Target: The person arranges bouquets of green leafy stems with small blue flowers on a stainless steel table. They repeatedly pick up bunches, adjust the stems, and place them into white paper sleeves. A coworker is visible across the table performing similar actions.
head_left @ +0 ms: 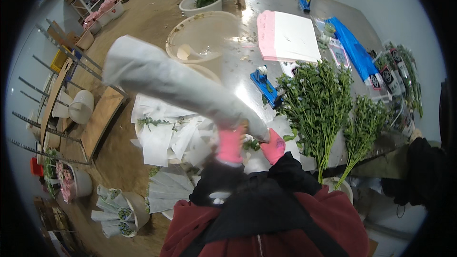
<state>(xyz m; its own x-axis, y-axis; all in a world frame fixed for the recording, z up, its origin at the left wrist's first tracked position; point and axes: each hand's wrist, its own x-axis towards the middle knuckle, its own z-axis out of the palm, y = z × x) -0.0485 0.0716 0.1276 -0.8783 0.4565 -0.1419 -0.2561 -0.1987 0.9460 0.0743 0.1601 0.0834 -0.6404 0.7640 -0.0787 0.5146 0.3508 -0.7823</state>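
A long white paper-wrapped bundle (pixel 173 78) slants from the upper left down to my hands; what is inside is hidden. My left hand (pixel 231 143), in a pink glove and blurred by motion, grips it from beneath near its narrow end. The tip of that end is in my right hand (pixel 273 147), also gloved in pink, with the fingers closed. Below the bundle lie loose white sheets (pixel 156 148) with leafy scraps. To the right, a big bunch of leafy green stems (pixel 314 107) rests on the metal table (pixel 240 74), beside a smaller bunch (pixel 362 126).
A blue tape dispenser (pixel 266 87) stands right of the bundle, with stacked white paper (pixel 296 38) behind. A blue plastic sleeve (pixel 352 50) lies at the right. Large tubs (pixel 177 50) stand beyond the bundle. At lower left, a bucket (pixel 139 209) holds wrapped flower bunches, near a metal rack (pixel 102 119).
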